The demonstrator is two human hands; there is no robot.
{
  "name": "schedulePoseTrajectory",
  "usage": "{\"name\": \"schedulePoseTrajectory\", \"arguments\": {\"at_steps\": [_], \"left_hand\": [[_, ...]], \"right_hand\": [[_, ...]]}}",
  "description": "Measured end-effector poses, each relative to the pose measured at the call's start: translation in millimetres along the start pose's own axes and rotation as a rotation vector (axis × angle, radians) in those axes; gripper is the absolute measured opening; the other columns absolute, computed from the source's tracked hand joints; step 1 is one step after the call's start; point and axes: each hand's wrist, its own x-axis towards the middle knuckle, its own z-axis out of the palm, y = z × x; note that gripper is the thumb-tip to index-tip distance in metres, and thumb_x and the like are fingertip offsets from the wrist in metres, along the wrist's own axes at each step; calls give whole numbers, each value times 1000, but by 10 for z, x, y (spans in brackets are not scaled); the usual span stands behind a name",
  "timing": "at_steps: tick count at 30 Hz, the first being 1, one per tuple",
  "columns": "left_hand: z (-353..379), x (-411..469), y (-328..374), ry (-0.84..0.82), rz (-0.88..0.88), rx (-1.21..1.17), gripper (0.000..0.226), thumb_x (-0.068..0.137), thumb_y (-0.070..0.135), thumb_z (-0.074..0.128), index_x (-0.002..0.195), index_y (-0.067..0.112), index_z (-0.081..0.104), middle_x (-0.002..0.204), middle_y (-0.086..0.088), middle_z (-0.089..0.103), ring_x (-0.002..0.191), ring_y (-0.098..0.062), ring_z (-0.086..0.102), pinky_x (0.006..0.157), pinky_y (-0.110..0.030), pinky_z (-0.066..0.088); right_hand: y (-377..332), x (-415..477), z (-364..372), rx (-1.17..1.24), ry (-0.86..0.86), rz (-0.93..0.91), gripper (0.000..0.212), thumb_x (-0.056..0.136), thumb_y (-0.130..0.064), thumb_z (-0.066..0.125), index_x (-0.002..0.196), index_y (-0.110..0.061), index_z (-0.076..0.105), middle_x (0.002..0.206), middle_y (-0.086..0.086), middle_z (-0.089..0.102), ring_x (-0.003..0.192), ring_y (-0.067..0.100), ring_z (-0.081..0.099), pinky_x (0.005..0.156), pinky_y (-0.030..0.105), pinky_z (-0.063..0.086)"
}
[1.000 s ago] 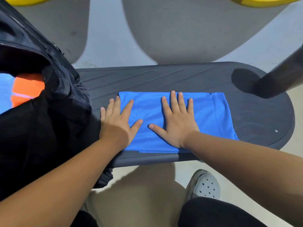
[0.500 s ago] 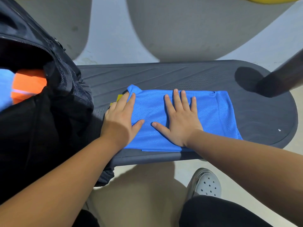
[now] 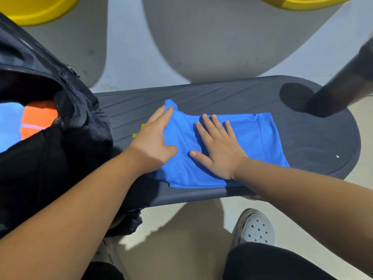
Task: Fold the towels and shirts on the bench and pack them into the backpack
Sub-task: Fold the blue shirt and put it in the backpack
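Observation:
A folded blue mesh shirt (image 3: 252,138) lies on the dark grey bench (image 3: 314,142). My left hand (image 3: 153,142) holds the shirt's left edge, thumb on top of the cloth, and the far left corner stands raised off the bench. My right hand (image 3: 218,146) presses flat on the middle of the shirt with straight, spread fingers. The black backpack (image 3: 50,168) stands open at the left end of the bench. Inside it show an orange folded item (image 3: 36,122) and a light blue one (image 3: 9,126).
A small yellow patch (image 3: 141,130) peeks out beside my left hand. A dark slanted post (image 3: 347,83) meets the bench at the right end. My grey clog (image 3: 256,227) is on the floor below the bench. Yellow objects (image 3: 34,7) sit at the top.
My left hand moved from lying flat at the shirt's left edge to taking that edge and lifting it rightward. The right hand stayed pressed on the cloth.

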Motion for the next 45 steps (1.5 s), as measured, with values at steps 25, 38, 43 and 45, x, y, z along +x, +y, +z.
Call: {"name": "schedulePoseTrajectory", "arguments": {"at_steps": [25, 38, 43, 45], "left_hand": [[1714, 649, 1210, -29, 149, -220, 46, 100, 24, 52, 143, 38, 46, 159, 12, 28, 131, -27, 53, 98, -37, 53], [1870, 282, 793, -58, 140, 698, 108, 77, 86, 14, 158, 18, -7, 165, 1, -21, 152, -21, -18, 120, -58, -4], [1931, 265, 762, -31, 115, 724, 109, 77, 87, 7, 156, 16, -15, 164, -2, -24, 151, -22, -23, 120, -58, -7], [1921, 267, 770, -36, 121, 705, 107, 79, 86, 7, 156, 15, -16, 163, -2, -26, 150, -21, -24, 120, -57, -9]], "right_hand": [[1377, -925, -342, 1270, 304, 538, 30, 93, -41, 65, 91, -12, 55, 71, 1, 55, 60, 19, 54, 59, 36, 52], [1315, -748, -390, 219, 370, 83, 59, 97, -49, 36, 148, -22, 43, 161, 5, 29, 148, 28, 28, 114, 45, 29], [1389, -758, -173, 42, -23, 78, 67, 103, -55, 13, 161, -23, 2, 168, -8, -9, 154, 18, -14, 123, 55, -1], [1477, -768, -160, 26, -36, 46, 68, 103, -57, 13, 160, -24, -2, 167, -9, -12, 153, 17, -17, 123, 53, -5]]}}
